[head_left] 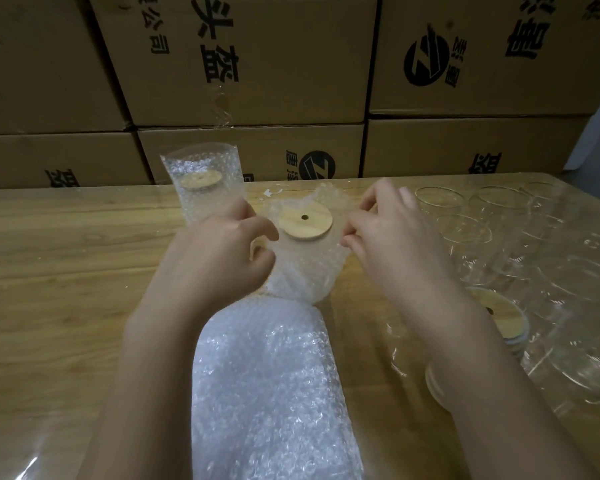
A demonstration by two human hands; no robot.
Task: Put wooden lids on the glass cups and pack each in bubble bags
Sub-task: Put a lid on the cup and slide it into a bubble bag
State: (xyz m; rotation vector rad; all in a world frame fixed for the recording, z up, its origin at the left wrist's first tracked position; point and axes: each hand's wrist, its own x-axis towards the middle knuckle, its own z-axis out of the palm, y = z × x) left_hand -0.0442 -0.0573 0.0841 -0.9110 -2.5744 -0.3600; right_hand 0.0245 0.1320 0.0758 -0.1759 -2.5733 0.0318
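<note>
In the head view, the step in hand looks like bagging. A glass cup point(307, 263) with its wooden lid point(305, 221) already seated stands between the two hands, sunk into a bubble bag point(321, 197) whose ruffled mouth rises only a little past the lid's far edge. The left hand point(222, 251) is at the bag's left side, fingers curled in and pinching the film just beside the lid. The right hand point(390, 233) mirrors it on the other side, fingertips drawn together and nipping the bag's right edge, with the wrist cocked up. Both forearms reach forward and converge on the cup, their palms facing each other. I judge the next move calls for an even upward pull on both sides, so the mouth clears the lid without tipping the cup or nudging the lid off. Just beyond the left hand stands a packed cup point(201, 183), its lid visible through the bag. Between the forearms, nearer the person, lies a pile of bubble bags point(267, 382). Outward of the right hand is a cluster of empty glass cups point(465, 230), and a stack of lids point(503, 318) sits beside the right forearm, so much of the work appears to remain. All of this rests on the wooden table point(66, 258).
</note>
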